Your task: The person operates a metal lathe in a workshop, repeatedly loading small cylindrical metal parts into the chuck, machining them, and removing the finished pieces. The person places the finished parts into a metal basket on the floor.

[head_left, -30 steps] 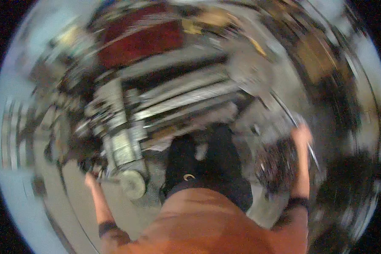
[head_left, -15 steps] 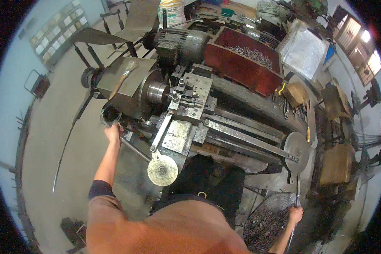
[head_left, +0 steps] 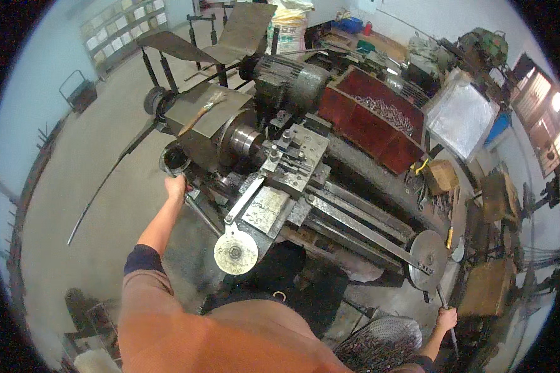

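A rod [head_left: 442,298] is enclosed by the right hand [head_left: 446,318], fingers curled. What the left hand [head_left: 176,185], fingers apparently curled, holds cannot be told.

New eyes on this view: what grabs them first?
Probably the dark red bin of small metal parts, behind the lathe toward the upper right. Next, the pale round disc on the lathe's near side, left of centre. Then, at lower right, the right hand closed around a metal rod.
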Demonstrator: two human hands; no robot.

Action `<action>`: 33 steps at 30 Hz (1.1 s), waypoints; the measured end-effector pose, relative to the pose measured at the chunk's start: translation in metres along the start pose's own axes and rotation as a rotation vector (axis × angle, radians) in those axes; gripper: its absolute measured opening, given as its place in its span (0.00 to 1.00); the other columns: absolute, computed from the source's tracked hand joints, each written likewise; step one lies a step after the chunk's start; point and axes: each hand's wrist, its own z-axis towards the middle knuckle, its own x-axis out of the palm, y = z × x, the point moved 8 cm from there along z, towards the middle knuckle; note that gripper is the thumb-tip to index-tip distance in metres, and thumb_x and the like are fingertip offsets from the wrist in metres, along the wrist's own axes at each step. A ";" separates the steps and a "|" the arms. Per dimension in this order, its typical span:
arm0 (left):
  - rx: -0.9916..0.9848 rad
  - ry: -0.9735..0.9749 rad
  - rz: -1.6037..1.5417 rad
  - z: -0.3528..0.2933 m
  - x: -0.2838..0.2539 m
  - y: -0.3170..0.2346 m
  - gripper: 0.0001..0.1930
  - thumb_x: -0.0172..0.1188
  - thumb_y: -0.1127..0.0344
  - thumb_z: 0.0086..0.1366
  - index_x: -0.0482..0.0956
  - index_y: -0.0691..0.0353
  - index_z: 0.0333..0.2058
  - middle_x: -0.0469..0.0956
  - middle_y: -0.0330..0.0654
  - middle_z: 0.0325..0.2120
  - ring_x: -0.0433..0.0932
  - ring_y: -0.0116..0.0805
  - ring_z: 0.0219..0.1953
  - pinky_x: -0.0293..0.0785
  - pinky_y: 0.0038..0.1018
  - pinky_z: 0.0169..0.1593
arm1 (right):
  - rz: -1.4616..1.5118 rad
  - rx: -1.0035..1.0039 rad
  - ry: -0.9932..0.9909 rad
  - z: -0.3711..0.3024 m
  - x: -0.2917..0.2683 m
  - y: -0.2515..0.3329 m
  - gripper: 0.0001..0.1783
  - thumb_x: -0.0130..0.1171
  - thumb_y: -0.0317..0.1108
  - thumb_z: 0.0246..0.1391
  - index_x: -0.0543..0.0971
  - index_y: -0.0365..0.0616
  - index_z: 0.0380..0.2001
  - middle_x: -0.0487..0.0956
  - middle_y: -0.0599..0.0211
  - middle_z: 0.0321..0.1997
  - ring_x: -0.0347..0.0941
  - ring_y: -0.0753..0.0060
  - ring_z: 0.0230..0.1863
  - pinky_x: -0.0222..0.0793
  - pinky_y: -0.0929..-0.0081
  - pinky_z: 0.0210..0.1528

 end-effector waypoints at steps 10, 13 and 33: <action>0.040 0.090 0.166 0.071 -0.046 0.015 0.08 0.51 0.74 0.51 0.70 0.71 0.31 0.73 0.46 0.17 0.76 0.36 0.17 0.69 0.29 0.16 | 0.060 0.075 0.213 0.026 0.019 0.016 0.15 0.53 0.40 0.38 0.75 0.38 0.25 0.77 0.48 0.31 0.74 0.46 0.37 0.69 0.57 0.40; 0.035 0.140 0.200 0.050 -0.043 0.003 0.11 0.50 0.73 0.51 0.69 0.69 0.36 0.74 0.46 0.19 0.77 0.35 0.19 0.70 0.28 0.19 | 0.084 0.088 0.226 0.006 0.009 0.018 0.15 0.53 0.40 0.38 0.76 0.37 0.26 0.77 0.48 0.31 0.74 0.46 0.37 0.70 0.58 0.40; 0.012 -0.389 -0.129 -0.058 -0.234 0.056 0.07 0.46 0.76 0.52 0.62 0.66 0.32 0.66 0.45 0.20 0.70 0.35 0.18 0.70 0.28 0.20 | 0.069 0.256 0.304 -0.107 -0.036 0.031 0.15 0.54 0.40 0.39 0.74 0.37 0.23 0.78 0.48 0.30 0.75 0.46 0.35 0.70 0.56 0.39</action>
